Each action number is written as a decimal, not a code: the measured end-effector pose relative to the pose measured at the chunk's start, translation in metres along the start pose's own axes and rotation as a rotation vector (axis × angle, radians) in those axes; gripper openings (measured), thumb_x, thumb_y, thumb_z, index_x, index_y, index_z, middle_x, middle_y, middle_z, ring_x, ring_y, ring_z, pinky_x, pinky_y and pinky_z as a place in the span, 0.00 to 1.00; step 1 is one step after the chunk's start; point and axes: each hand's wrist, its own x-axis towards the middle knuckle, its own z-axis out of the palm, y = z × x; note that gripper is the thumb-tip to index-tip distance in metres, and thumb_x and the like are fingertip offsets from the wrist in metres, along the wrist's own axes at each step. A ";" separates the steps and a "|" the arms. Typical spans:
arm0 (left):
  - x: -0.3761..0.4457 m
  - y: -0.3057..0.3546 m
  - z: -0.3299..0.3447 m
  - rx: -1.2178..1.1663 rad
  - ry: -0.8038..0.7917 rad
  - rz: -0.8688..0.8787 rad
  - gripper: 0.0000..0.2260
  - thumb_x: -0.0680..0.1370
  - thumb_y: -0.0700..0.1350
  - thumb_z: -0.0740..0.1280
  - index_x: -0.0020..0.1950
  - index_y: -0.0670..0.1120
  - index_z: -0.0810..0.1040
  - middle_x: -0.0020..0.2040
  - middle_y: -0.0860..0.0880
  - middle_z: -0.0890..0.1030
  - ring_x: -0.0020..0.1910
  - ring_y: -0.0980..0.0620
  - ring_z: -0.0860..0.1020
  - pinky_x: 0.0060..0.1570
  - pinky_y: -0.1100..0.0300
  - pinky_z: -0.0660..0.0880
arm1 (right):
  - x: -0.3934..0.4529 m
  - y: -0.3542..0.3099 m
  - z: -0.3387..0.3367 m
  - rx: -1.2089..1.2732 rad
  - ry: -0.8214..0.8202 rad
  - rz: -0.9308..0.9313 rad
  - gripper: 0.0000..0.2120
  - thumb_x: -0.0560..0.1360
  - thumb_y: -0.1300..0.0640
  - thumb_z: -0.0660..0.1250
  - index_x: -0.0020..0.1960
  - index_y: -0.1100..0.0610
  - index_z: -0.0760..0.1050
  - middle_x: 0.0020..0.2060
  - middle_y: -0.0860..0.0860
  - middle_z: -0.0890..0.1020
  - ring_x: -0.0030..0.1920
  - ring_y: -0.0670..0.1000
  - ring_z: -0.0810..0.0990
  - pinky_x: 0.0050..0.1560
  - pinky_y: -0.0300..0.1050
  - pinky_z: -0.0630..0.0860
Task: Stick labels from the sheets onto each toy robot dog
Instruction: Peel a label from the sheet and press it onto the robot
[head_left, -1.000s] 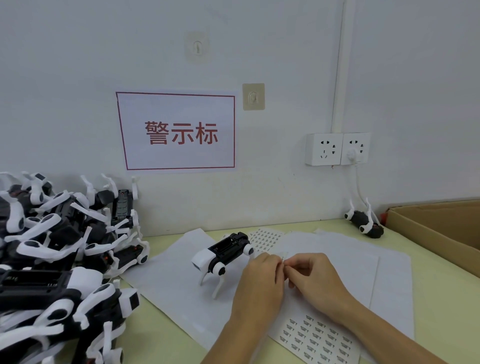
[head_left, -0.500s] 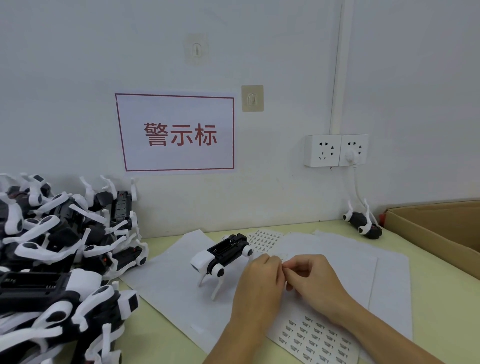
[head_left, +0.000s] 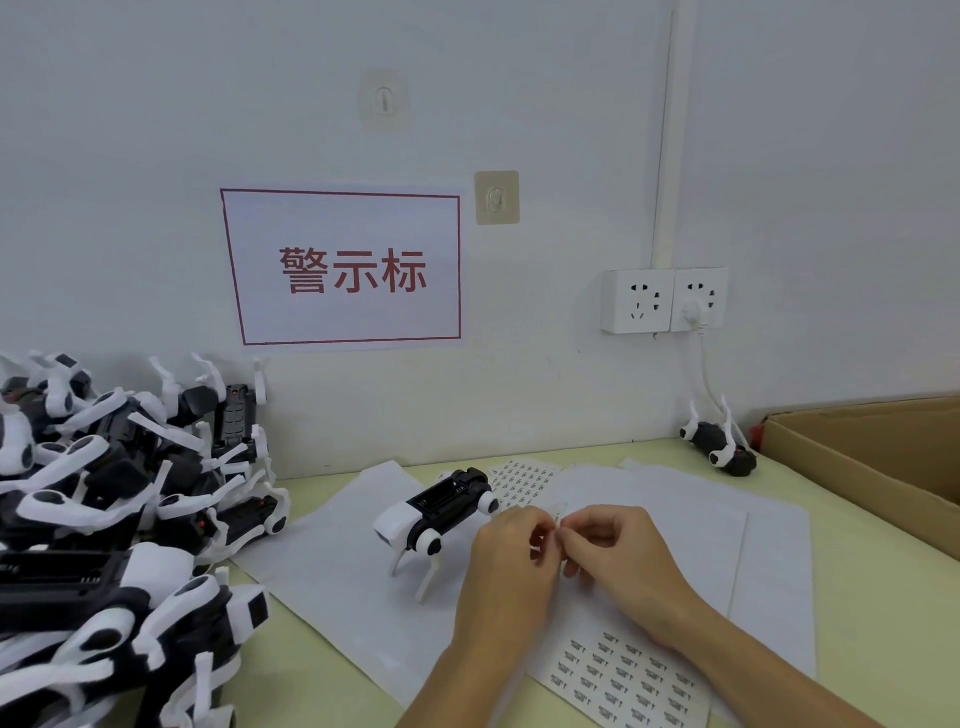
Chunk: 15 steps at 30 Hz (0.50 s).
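Observation:
A black-and-white toy robot dog (head_left: 439, 512) stands on white paper in the middle of the table. Just right of it, my left hand (head_left: 511, 566) and my right hand (head_left: 618, 556) meet fingertip to fingertip above a label sheet (head_left: 626, 675) and pinch a small white label (head_left: 558, 512) between them. A second label sheet (head_left: 522, 480) lies behind the dog. The label itself is mostly hidden by my fingers.
A big heap of toy robot dogs (head_left: 114, 519) fills the left side of the table. One more dog (head_left: 719, 444) lies by the wall at the right, near an open cardboard box (head_left: 872, 467). White backing papers (head_left: 727, 519) cover the table's middle.
Both hands stay together at the same spot over the sheet; the fingers have shifted slightly around the label. The standing dog has not moved.

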 end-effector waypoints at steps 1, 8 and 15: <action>0.000 0.000 0.000 0.001 0.005 0.008 0.05 0.79 0.40 0.67 0.46 0.47 0.82 0.43 0.54 0.81 0.44 0.58 0.79 0.45 0.60 0.78 | 0.000 0.000 0.000 -0.006 0.000 -0.004 0.12 0.76 0.65 0.69 0.37 0.54 0.84 0.33 0.53 0.85 0.33 0.49 0.82 0.37 0.37 0.76; 0.000 -0.002 0.001 0.071 -0.001 0.070 0.06 0.80 0.41 0.65 0.45 0.45 0.81 0.43 0.53 0.80 0.45 0.56 0.77 0.46 0.57 0.76 | 0.000 0.001 0.000 -0.041 -0.023 -0.027 0.12 0.77 0.64 0.68 0.39 0.52 0.86 0.35 0.51 0.86 0.35 0.47 0.83 0.40 0.36 0.77; 0.001 -0.003 0.002 0.250 -0.033 0.133 0.11 0.84 0.44 0.60 0.49 0.44 0.81 0.46 0.49 0.79 0.45 0.53 0.74 0.45 0.60 0.71 | 0.000 0.000 -0.001 -0.073 -0.049 -0.058 0.15 0.78 0.66 0.66 0.39 0.53 0.86 0.34 0.49 0.85 0.35 0.45 0.82 0.39 0.34 0.75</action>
